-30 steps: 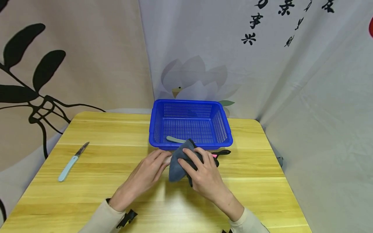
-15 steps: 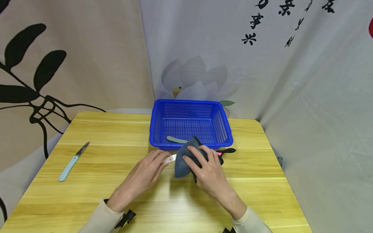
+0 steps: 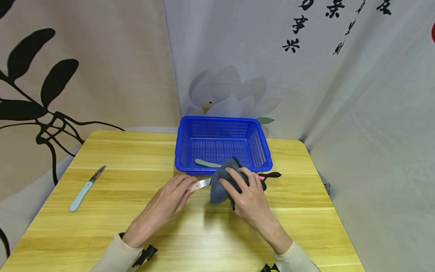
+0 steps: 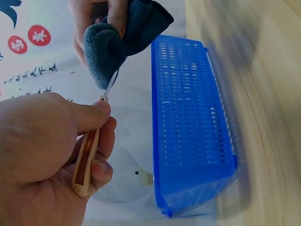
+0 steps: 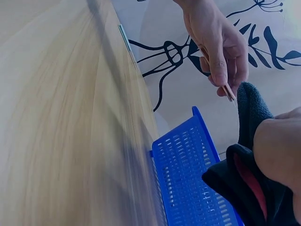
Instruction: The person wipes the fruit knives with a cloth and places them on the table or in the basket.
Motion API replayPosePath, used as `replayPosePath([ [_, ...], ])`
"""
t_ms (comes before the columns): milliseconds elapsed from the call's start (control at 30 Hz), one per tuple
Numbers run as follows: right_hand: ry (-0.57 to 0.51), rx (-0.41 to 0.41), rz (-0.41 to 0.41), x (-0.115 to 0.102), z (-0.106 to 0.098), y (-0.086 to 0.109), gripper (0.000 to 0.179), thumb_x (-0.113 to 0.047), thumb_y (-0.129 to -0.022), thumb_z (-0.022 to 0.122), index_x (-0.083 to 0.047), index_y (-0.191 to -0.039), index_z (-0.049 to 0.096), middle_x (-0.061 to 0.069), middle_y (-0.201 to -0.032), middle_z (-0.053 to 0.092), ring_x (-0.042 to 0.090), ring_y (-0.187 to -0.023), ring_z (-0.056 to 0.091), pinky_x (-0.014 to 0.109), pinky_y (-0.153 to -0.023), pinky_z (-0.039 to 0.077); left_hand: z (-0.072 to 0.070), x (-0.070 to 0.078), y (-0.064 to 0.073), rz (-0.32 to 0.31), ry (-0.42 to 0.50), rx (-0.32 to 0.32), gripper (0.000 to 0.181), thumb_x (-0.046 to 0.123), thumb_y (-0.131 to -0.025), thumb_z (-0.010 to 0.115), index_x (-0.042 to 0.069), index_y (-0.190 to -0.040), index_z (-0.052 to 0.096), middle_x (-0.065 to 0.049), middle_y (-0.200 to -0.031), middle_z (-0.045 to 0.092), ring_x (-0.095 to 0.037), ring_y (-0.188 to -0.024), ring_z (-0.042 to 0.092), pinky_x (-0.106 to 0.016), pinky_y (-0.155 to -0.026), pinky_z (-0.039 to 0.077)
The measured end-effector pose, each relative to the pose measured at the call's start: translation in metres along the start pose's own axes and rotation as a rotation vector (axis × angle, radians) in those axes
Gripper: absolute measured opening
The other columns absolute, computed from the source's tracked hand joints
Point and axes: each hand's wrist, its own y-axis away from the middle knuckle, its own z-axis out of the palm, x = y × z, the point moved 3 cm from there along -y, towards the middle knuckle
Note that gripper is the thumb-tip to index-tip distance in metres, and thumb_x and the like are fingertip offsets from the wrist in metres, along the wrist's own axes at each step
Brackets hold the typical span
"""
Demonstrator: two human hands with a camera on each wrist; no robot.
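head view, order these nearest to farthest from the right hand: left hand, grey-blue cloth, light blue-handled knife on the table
1. Grey-blue cloth: in the right hand itself.
2. Left hand: across to the left, holding a pale-handled knife.
3. Light blue-handled knife: lying farther left on the table.

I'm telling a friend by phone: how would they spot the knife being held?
Start at the blue basket on the table; in front of it, a left hand grips the knife, its blade running into a bluish cloth in the right hand. Its handle looks pinkish, unlike the light blue one on the knife lying at left and the greyish one in the basket.
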Motion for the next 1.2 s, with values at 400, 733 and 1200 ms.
replayPosePath([
  [400,0.009,0.024,0.06,0.019,-0.004,0.005,0.046,0.001,-0.09,0.079,-0.016,-0.133,0.079,0.017,-0.153,0.068,0.048,-0.134,0.058,0.062,-0.106,0.051,-0.003,-0.004,0.002,-0.031,0.033,0.034,0.022,0.004,-0.108,0.075,0.006,-0.13,0.074,-0.007,-0.12,0.077,-0.018,-0.104,0.075,-0.041,-0.09,0.07],
  [733,-0.032,0.045,0.024,0.001,-0.008,-0.006,0.052,-0.002,-0.088,0.085,-0.019,-0.137,0.078,0.016,-0.156,0.067,0.046,-0.136,0.057,0.061,-0.107,0.051,-0.005,-0.005,-0.001,-0.051,0.0,0.048,0.019,0.005,-0.107,0.076,0.005,-0.126,0.075,-0.008,-0.116,0.077,-0.02,-0.102,0.074,-0.04,-0.086,0.069],
  [1200,0.005,0.025,-0.066,-0.031,0.004,-0.015,0.059,-0.008,-0.084,0.09,-0.025,-0.139,0.077,0.011,-0.155,0.068,0.042,-0.133,0.06,0.054,-0.102,0.056,0.0,0.0,-0.002,-0.007,-0.007,0.02,0.022,0.005,-0.109,0.074,0.004,-0.13,0.075,-0.009,-0.122,0.079,-0.026,-0.114,0.077,-0.043,-0.096,0.069],
])
